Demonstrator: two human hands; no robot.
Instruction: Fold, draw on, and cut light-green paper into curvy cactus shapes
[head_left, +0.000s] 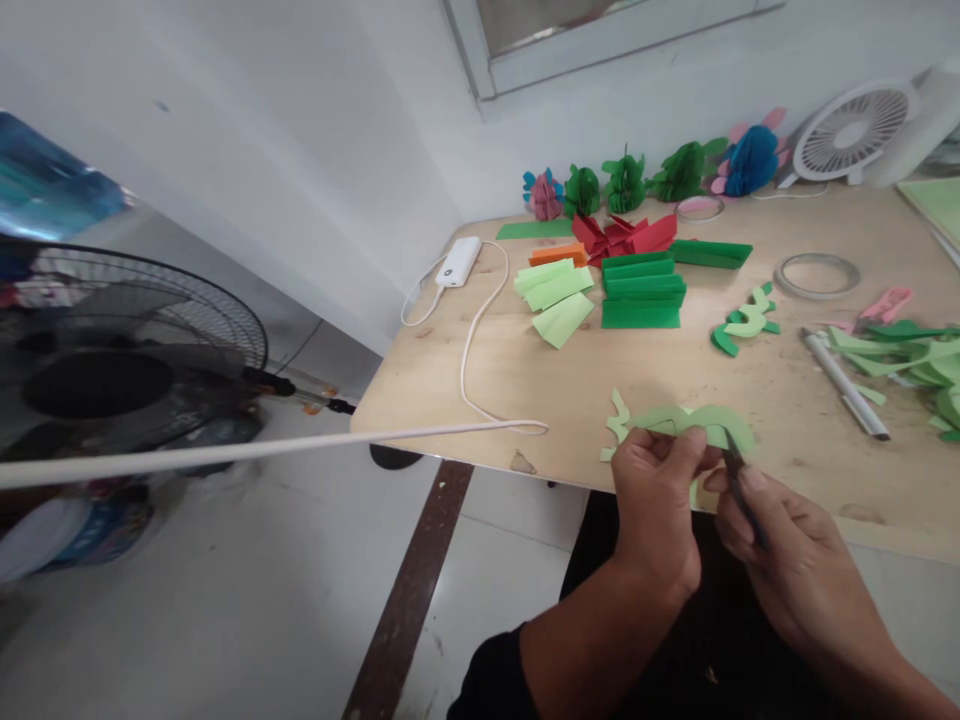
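My left hand (664, 485) pinches a light green paper strip (724, 420) with wavy, curved edges near the front edge of the table. In my right hand (787, 545) is a pair of dark scissors (733, 462), its blades at the right part of that paper. The fingers hide much of the scissors' handles. Just left of my left hand lies a small light green paper scrap (618, 415) with a zigzag outline. Curled green paper cutouts (746, 320) rest farther back on the table.
Folded dark green papers (641, 290), light green papers (555, 285) and red papers (626, 237) lie mid-table. Paper scraps (915, 360) and a marker (846, 385) are right. Behind stand paper ornaments (626, 182) and a white fan (855, 132). A white cable (262, 445) crosses the left edge.
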